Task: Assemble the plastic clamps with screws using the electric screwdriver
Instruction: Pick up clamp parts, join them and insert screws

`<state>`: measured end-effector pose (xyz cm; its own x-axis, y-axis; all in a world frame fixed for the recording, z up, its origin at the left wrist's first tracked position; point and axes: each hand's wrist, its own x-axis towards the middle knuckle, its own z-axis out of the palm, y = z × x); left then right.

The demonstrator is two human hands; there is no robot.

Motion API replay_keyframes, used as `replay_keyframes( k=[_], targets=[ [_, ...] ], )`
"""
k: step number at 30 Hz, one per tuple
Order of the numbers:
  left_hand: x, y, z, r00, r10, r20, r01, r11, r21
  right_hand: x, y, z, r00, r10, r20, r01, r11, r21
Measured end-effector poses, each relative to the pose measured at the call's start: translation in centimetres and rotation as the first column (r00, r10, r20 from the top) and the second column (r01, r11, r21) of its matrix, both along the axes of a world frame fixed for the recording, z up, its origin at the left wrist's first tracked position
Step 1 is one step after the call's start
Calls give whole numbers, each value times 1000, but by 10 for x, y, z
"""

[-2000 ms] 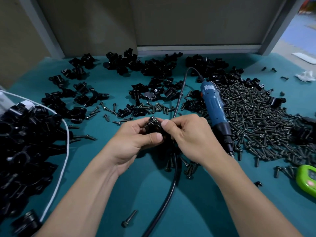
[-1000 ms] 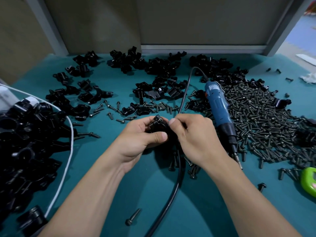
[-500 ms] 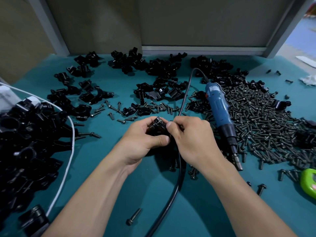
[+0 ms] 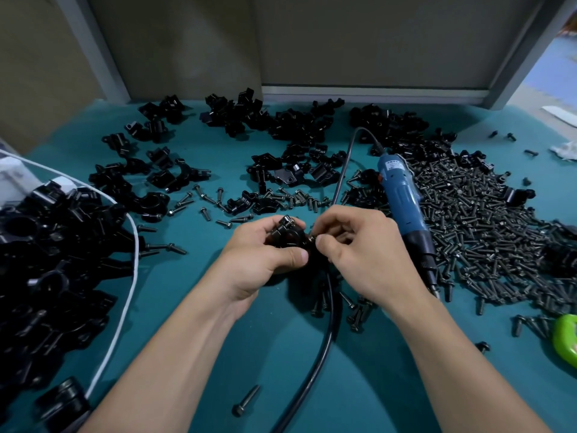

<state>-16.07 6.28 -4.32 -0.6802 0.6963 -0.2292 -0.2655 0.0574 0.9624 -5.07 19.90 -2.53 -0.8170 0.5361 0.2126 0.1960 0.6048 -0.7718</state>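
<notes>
clamp (image 4: 288, 235): light, stiff plastic, I judge; grip by body.
L hand (image 4: 265, 257): curled round clamp.
R hand (image 4: 359, 254): pinching screw (image 4: 312, 237); small, prob. slippery.

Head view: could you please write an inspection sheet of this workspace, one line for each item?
Surface: teal mat, strewn with parts.
Job's things: black clamp in both hands; blue electric screwdriver lying at right; screw pile beside it.
Clutter: loose clamp parts along the back; clamp heap at left; green object at right edge.
Grippers: left hand grips the clamp; right hand pinches what looks like a screw against it.
Cables: black cable passing under the hands; white cord bordering the left heap.
Surroundings: grey panel at the back.
</notes>
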Motion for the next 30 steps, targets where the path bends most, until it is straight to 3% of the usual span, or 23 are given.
replay_keyframes(
  k=[5, 16, 30],
  targets=[
    [-1, -3, 2, 999, -52, 13, 52, 998, 22, 0, -1, 0, 1000, 24, 2, -24, 999, 37],
    [0, -3, 7, 985, -112, 131, 100, 990, 98, 0, 0, 1, 998, -49, 50, 52, 997, -48],
    [-4, -6, 10, 939, -207, 275, 171, 974, 151, -5, 1, -6, 998, -43, -35, 30, 951, -308]
  ],
)
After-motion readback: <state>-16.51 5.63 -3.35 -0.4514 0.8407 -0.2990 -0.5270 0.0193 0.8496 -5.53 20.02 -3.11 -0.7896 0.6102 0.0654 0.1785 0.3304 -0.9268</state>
